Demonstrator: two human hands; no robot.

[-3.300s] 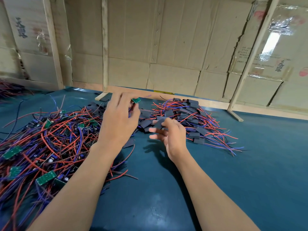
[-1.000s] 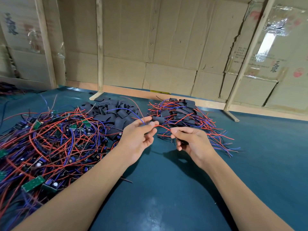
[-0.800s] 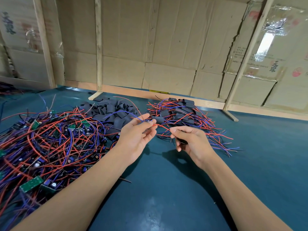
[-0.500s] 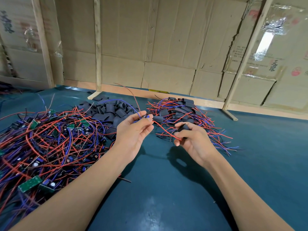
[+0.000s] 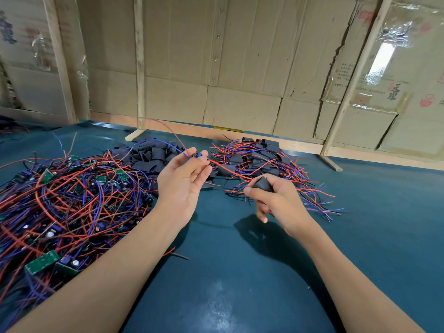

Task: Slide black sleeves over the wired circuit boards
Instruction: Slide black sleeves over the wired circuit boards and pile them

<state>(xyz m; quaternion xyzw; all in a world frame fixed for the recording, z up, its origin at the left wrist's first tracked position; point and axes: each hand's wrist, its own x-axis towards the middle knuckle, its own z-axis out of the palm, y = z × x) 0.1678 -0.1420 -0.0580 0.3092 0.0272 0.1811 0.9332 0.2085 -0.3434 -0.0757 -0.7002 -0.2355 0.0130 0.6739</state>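
Since half a second ago my right hand (image 5: 276,200) has dropped lower and nearer me, and the black sleeve (image 5: 263,183) it pinches between thumb and forefinger now shows plainly, mouth squeezed into a soft open wedge that faces up and left. My left hand (image 5: 185,179) sits about where it was, palm up, thumb and fingertips pinched on the small circuit board (image 5: 198,155), mostly hidden behind the fingers.

Red wire (image 5: 230,171) runs from the left pinch down and right to the sleeve, a shallow diagonal; I cannot tell whether it already enters the mouth. Blue wire (image 5: 165,144) and a darker red one arc up and left from the board. Sleeve is matte, flattened tube, rubbery look. Board and sleeve apart, both held above the table.

Table (image 5: 240,272) is dark teal, smooth, faint sheen near me. Left: large tangle of red and blue leads with bare green boards (image 5: 42,261). Behind the left hand: heap of loose black sleeves (image 5: 151,155). Behind the right hand: pile of sleeved boards (image 5: 262,159), thin wires fanning right. Back wall is creased cardboard (image 5: 216,68) on pale wooden battens.
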